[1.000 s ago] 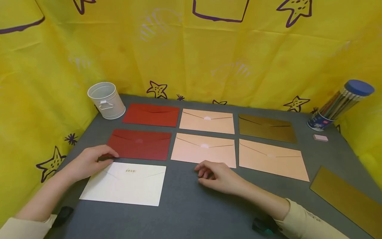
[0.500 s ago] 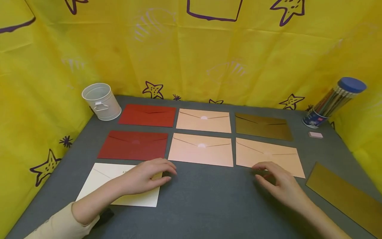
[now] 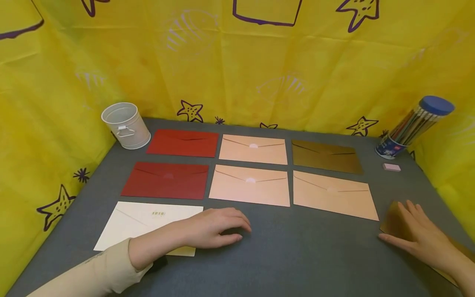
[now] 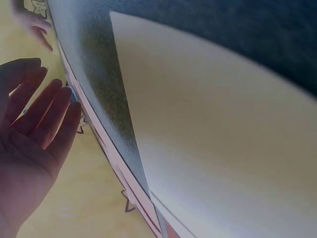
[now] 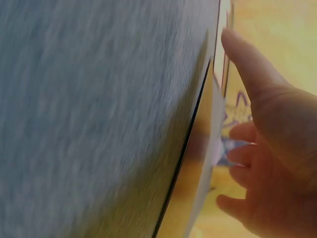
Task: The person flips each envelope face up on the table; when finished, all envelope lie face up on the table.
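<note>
My left hand (image 3: 222,227) lies palm down on the grey table (image 3: 297,255), just past the right edge of a white envelope (image 3: 148,220), with my forearm across that envelope. In the left wrist view its fingers (image 4: 44,109) are straight and hold nothing beside the white envelope (image 4: 223,144). My right hand (image 3: 412,225) rests with spread fingers on the near corner of a gold envelope (image 3: 391,220) at the right. The right wrist view shows the hand (image 5: 267,148) against the envelope's edge, blurred.
Two red envelopes (image 3: 165,180), three peach ones (image 3: 249,185) and a dark gold one (image 3: 326,156) lie in a grid. A white metal bucket (image 3: 126,125) stands back left. A pencil tube (image 3: 415,126) and pink eraser (image 3: 391,167) are back right. Yellow cloth walls surround the table.
My left hand has slid right, from the white envelope's left corner to past its right edge. My right hand has moved from the table's middle to the gold envelope at the right.
</note>
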Demonstrator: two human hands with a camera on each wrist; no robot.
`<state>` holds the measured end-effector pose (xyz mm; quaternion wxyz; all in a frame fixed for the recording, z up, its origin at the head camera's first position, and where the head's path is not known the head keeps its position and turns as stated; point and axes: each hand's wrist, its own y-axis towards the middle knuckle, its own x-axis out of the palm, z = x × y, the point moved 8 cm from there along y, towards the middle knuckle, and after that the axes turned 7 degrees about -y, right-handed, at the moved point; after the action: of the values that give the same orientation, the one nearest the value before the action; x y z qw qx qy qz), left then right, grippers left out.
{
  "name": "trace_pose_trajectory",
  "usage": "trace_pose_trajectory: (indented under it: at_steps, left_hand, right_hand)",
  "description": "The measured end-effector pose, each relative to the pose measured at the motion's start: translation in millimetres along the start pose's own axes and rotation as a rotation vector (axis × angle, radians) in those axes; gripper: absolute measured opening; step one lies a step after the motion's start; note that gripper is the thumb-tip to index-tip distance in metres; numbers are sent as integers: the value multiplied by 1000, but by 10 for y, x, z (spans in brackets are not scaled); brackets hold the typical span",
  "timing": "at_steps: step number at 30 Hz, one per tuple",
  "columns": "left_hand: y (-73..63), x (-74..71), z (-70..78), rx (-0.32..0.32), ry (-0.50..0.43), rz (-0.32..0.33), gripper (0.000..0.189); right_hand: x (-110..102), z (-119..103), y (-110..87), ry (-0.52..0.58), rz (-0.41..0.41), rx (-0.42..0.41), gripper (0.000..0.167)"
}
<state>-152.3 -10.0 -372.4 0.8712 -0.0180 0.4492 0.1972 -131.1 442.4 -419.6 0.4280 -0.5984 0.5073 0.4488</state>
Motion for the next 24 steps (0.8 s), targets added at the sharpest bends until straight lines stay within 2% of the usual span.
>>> trace_pose_trajectory:
  at_steps: [5, 11, 17, 20, 24]
  left_hand:
    - [44, 32, -13, -18, -27, -14, 24]
    - [82, 71, -115, -109, -114, -39, 33]
    - [98, 128, -171, -144, -184, -79, 39]
    - [89, 142, -167, -144, -180, -92, 39]
    - [75, 149, -158, -143, -168, -101, 38]
  right_hand:
    - [110, 215, -70, 8, -87, 27, 107]
    - [164, 302, -102, 79, -170, 61, 105]
    - [186, 338, -137, 15, -254, 99, 100]
    - [216, 347, -208, -16, -270, 80, 98]
    - [264, 303, -339, -25, -241, 23, 98]
